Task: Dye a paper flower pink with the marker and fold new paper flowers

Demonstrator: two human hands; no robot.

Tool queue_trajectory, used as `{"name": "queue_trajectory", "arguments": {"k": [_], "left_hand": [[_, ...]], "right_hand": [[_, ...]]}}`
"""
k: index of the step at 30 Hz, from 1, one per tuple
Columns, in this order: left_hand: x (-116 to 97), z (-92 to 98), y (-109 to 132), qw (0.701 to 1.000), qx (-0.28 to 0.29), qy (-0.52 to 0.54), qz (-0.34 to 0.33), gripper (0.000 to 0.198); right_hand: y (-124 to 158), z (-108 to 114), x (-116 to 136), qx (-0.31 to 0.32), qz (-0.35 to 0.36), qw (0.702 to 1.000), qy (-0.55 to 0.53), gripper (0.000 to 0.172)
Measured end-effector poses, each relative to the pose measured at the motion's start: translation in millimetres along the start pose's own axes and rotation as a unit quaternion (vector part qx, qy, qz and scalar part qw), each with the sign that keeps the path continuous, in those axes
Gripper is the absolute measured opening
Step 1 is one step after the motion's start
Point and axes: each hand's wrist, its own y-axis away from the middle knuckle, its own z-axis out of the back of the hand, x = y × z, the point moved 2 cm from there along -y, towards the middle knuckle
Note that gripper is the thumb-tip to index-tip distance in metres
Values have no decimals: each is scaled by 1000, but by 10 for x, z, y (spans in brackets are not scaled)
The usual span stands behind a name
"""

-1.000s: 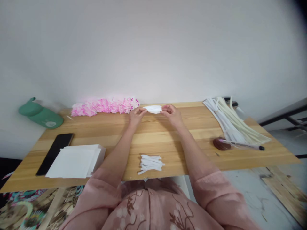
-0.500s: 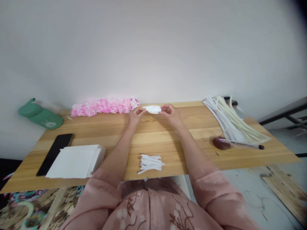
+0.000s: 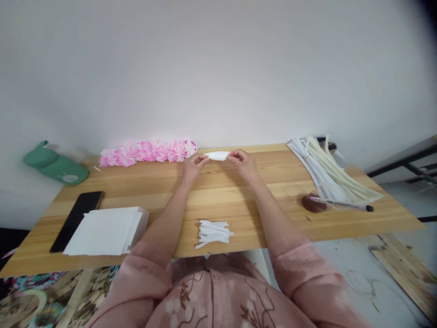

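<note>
A folded white paper piece (image 3: 217,156) is held above the far middle of the wooden table (image 3: 239,200). My left hand (image 3: 193,165) pinches its left end and my right hand (image 3: 243,162) pinches its right end, both with fingers closed. Just behind my left hand lies a row of pink and white paper flowers (image 3: 146,151) along the wall. A small pile of folded white paper strips (image 3: 214,233) sits near the table's front edge between my arms.
A stack of white paper sheets (image 3: 105,230) and a black phone (image 3: 77,220) lie at the front left. A green bottle (image 3: 53,164) lies at the far left. White and cream sticks (image 3: 332,175), a pen (image 3: 344,205) and a brown object (image 3: 310,203) are at the right.
The paper piece between my hands looks flatter and narrower now. My hands stay in nearly the same place.
</note>
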Motion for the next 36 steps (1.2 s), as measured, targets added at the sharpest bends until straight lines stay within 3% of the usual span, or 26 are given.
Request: {"name": "queue_trajectory", "arguments": {"k": [6,11,24,36], "left_hand": [[-15,-4,4,1000,-2,-1,0,17],[-30,-8,6,1000,-10,1,2,17],[1,-6,-10,1000,-8,-3,-11,17],[-61,1,5,1000,-13,-3,0,18]], "right_hand": [[-12,-18,-37,8,-18,999,-48,19],[-19,-14,-43,8,-12,998,-61,41],[-13,-24,-48,5,-23,998,-63,21],[9,-21,3,19,-22,996,-82,33]]}}
